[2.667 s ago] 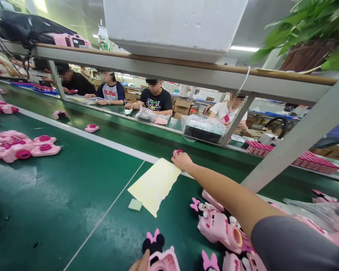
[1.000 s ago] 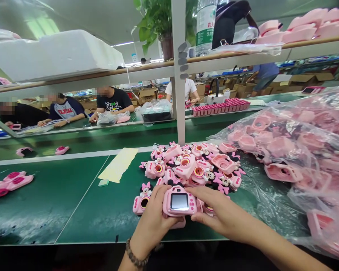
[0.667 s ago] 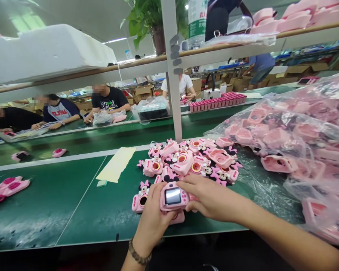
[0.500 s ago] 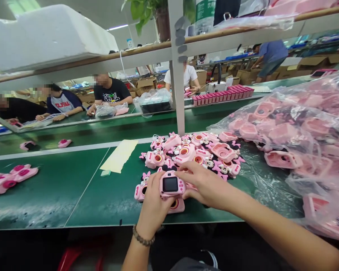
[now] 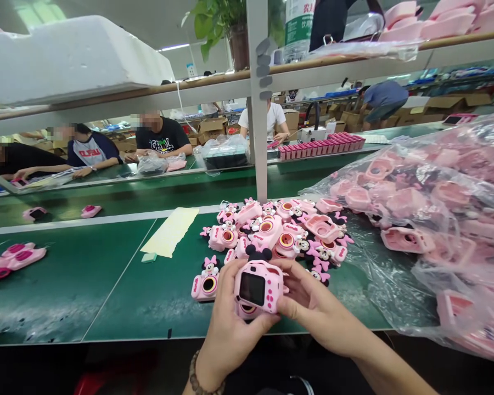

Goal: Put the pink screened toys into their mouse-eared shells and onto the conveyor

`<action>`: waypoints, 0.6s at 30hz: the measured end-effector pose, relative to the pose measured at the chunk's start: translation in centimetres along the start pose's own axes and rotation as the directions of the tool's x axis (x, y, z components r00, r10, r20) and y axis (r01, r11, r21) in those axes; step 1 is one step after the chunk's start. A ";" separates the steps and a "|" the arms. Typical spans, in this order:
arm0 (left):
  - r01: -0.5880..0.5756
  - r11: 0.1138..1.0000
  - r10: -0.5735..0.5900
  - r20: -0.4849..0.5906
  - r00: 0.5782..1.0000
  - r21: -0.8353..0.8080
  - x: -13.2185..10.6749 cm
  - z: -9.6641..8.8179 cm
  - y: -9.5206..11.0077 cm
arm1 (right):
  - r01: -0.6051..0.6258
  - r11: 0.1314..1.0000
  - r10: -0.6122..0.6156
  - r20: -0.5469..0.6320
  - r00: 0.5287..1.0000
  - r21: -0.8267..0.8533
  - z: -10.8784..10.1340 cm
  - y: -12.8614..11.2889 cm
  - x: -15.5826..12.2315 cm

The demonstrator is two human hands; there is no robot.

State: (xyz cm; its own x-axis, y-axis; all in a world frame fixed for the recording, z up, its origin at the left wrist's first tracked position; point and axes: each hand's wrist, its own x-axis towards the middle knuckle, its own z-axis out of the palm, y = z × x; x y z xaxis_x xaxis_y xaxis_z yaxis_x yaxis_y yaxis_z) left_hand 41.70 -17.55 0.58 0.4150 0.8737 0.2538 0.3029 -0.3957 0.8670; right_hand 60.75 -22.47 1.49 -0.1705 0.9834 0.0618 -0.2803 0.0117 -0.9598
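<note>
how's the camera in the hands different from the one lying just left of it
The held camera is gripped between the left hand and right hand, while the belt camera lies on the green belt. The held camera shows its screen and buttons; the belt camera shows its round lens. Both are pink toy cameras with black mouse ears.

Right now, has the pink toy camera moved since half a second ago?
Yes: against the yellow sheet, the pink toy camera moved right and nearer the person.
</note>
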 end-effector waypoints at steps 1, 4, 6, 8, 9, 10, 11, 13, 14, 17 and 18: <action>0.023 0.999 -0.023 -0.005 1.000 -0.023 0.0 0.2 0.0 | -0.007 1.000 0.006 0.007 1.000 0.029 0.1 0.1 -0.1; 0.063 0.997 -0.061 0.044 0.997 -0.038 -0.1 0.7 -0.1 | -0.064 0.992 0.064 -0.004 0.998 0.106 0.0 1.0 -0.3; 0.072 0.997 -0.070 0.069 0.995 -0.026 -0.2 0.7 -0.3 | -0.095 0.988 0.101 -0.046 0.994 0.118 -0.1 1.6 -0.4; 0.091 0.995 -0.089 0.066 0.994 -0.028 -0.3 0.6 -0.5 | -0.087 0.991 0.096 -0.089 0.991 0.101 -0.2 2.1 -0.3; 0.107 0.994 -0.105 0.056 0.993 -0.032 -0.3 0.6 -0.6 | -0.074 0.993 0.083 -0.102 0.991 0.090 -0.1 2.2 -0.3; 0.122 0.992 -0.121 0.048 0.992 -0.035 -0.3 0.5 -0.7 | -0.062 0.995 0.071 -0.109 0.991 0.083 -0.1 2.4 -0.2; 0.132 0.991 -0.131 0.045 0.990 -0.033 -0.3 0.4 -0.7 | -0.052 0.995 0.061 -0.112 0.992 0.082 0.0 2.5 -0.2; 0.133 0.991 -0.133 0.055 0.990 -0.001 -0.2 0.3 -0.9 | -0.038 0.995 0.047 -0.111 0.993 0.089 0.2 2.8 -0.1; 0.124 0.992 -0.126 0.059 0.990 0.030 -0.2 0.2 -0.9 | -0.030 0.996 0.040 -0.115 0.993 0.088 0.3 2.9 0.0; 0.086 0.989 -0.092 0.051 0.994 0.122 0.1 0.2 -0.9 | -0.004 0.998 0.011 -0.136 0.991 0.056 0.3 3.2 0.3; 0.081 0.988 -0.088 0.046 0.995 0.132 0.2 0.2 -0.9 | 0.001 0.999 0.006 -0.137 0.990 0.048 0.2 3.3 0.4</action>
State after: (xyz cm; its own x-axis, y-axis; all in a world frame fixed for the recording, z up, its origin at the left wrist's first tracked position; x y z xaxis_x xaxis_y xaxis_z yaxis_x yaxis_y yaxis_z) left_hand 41.65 -17.09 -0.26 0.4255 0.8913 0.1565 0.4460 -0.3570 0.8207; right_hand 59.60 -22.07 -1.62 -0.0407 0.9990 0.0181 -0.3253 0.0039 -0.9456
